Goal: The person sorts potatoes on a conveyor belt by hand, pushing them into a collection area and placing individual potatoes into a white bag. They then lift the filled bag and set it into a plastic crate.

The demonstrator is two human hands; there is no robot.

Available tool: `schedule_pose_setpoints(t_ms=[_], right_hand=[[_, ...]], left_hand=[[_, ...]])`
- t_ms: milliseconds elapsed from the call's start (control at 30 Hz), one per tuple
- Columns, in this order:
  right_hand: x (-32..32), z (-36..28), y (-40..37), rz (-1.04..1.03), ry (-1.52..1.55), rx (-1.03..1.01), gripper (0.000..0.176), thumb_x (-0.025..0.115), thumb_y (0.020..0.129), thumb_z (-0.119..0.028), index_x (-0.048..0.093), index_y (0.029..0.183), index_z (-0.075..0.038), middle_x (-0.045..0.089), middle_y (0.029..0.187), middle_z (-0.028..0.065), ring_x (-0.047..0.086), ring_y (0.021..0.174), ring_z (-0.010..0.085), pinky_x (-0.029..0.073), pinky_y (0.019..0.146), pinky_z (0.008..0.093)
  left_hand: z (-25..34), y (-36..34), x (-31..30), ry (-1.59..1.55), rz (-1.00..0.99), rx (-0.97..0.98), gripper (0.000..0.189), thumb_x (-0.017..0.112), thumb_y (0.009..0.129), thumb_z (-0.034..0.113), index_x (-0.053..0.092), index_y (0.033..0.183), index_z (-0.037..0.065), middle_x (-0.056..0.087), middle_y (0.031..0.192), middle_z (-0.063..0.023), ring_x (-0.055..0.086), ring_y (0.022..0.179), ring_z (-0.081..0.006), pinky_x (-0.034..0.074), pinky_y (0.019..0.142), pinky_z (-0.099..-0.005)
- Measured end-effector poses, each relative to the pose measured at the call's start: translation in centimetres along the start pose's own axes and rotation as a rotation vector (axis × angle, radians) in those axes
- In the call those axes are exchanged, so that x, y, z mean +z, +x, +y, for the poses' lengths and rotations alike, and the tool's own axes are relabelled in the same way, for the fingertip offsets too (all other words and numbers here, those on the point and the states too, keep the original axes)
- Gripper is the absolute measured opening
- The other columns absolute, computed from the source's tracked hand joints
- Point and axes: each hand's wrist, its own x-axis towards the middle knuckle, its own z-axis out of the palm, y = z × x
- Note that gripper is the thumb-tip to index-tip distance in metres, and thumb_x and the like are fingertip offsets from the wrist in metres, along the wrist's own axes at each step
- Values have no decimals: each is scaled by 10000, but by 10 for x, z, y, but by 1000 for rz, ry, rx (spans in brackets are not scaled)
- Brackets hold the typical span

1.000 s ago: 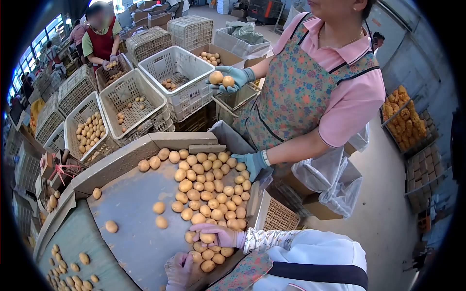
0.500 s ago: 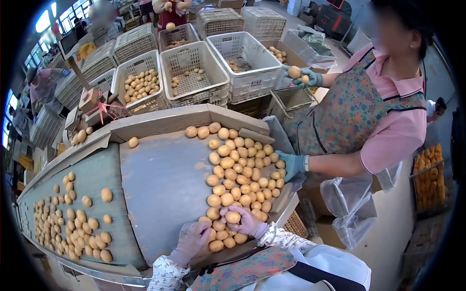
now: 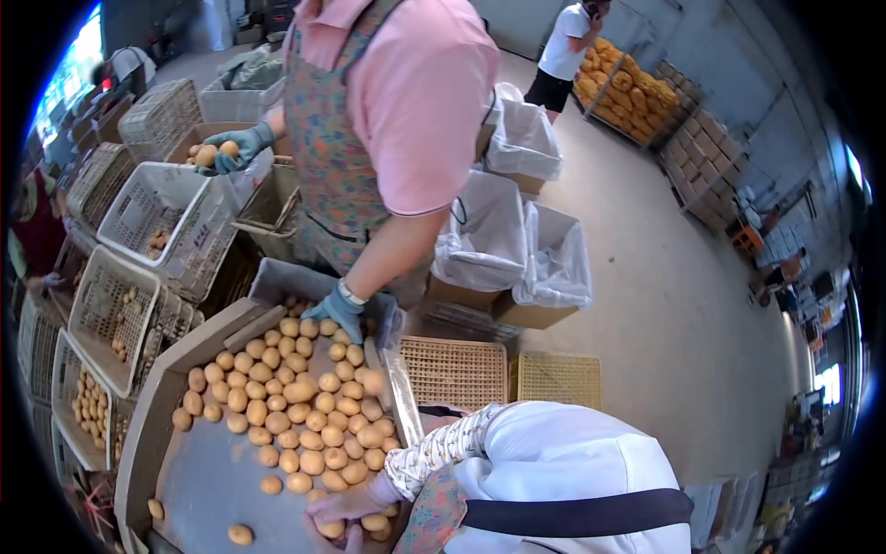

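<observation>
Many round potatoes (image 3: 277,383) are spread over the grey sorting surface (image 3: 198,480). Both my hands are at the bottom of the view in pale lavender gloves. My right hand (image 3: 355,503) has its fingers curled over a potato (image 3: 329,528) at the near edge of the pile. From below, my left hand (image 3: 343,543) closes its fingers on this same potato; the frame cuts off most of that hand. A co-worker's blue-gloved hand (image 3: 340,312) rests on the far side of the pile, and their other hand (image 3: 235,150) holds several potatoes.
White plastic crates (image 3: 152,212) with some potatoes stand at the left. Lined boxes (image 3: 480,235) and woven baskets (image 3: 452,369) are on the floor beyond the surface. Orange mesh sacks (image 3: 623,92) are stacked near a standing person (image 3: 558,46).
My view has swung to the right, so the belt has left the frame. My hands have come together at one potato. The co-worker's lower hand remains at the pile.
</observation>
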Motion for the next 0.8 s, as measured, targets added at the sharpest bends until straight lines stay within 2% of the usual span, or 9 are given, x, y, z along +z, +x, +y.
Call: schedule_pose_setpoints(t_ms=[200, 267, 300, 333, 433, 533, 567, 633, 800], right_hand=[[22, 10, 12, -248, 324, 435, 372, 583, 919, -225, 521, 1243, -51, 612, 1009, 130, 596, 883, 257, 504, 737, 394], [45, 107, -4, -214, -399, -98, 384, 596, 907, -210, 524, 1253, -58, 623, 1012, 137, 598, 876, 262, 515, 751, 399], [34, 89, -13, -220, -387, -120, 418, 615, 901, -227, 530, 1272, -54, 618, 1055, 147, 586, 929, 281, 505, 785, 418], [7, 65, -21, -231, -367, -92, 451, 635, 896, -245, 536, 1291, -51, 613, 1098, 157, 574, 983, 301, 495, 820, 437], [-77, 48, -28, -188, -591, -102, 553, 695, 879, -297, 553, 1348, -41, 597, 1228, 189, 538, 1143, 359, 465, 924, 494], [-164, 67, -50, 20, -990, 29, 656, 754, 863, -350, 571, 1406, -31, 581, 1357, 220, 503, 1303, 417, 435, 1028, 551], [-178, 71, -63, -63, -964, 271, 735, 768, 843, -412, 546, 1429, -27, 513, 1419, 280, 444, 1338, 487, 377, 1087, 574], [-181, 73, -95, -341, -961, 325, 933, 758, 827, -560, 439, 1513, -14, 321, 1572, 315, 288, 1430, 597, 251, 1160, 678], [-189, 90, -75, -465, -767, 94, 827, 784, 809, -507, 498, 1499, -153, 417, 1507, 267, 439, 1332, 469, 345, 1088, 615]], left_hand=[[-17, -4, -2, -42, 41, 57, 566, 752, 927, 179, 548, 1420, -11, 660, 1283, -199, 645, 1174, -271, 516, 1032, -430], [-34, -7, -3, -47, 44, 155, 589, 751, 932, 179, 533, 1441, -22, 648, 1318, -209, 637, 1207, -267, 511, 1055, -430], [-39, -10, -2, -52, 50, 211, 600, 750, 934, 179, 526, 1451, -28, 643, 1336, -214, 633, 1224, -266, 509, 1066, -430], [-23, -9, -1, 37, -37, 191, 805, 779, 904, 164, 365, 1561, -47, 553, 1463, -233, 588, 1289, -291, 486, 1096, -421], [56, 0, 20, -601, -10, -383, 763, 818, 854, 85, 456, 1523, 28, 605, 1381, -139, 621, 1233, -239, 501, 1078, -390], [42, 17, 50, -468, 69, -318, 755, 823, 857, 94, 463, 1518, 39, 602, 1362, -97, 589, 1216, -162, 482, 1056, -334], [43, 25, 64, -549, 77, -327, 753, 819, 861, 94, 460, 1521, 43, 588, 1385, -94, 572, 1241, -162, 466, 1077, -335], [40, 40, 91, -623, 74, -301, 748, 811, 868, 95, 454, 1525, 46, 566, 1419, -95, 546, 1277, -159, 446, 1103, -334], [41, 55, 109, -622, 49, -230, 710, 802, 878, 100, 470, 1503, 42, 565, 1431, -105, 544, 1296, -160, 460, 1104, -341]])
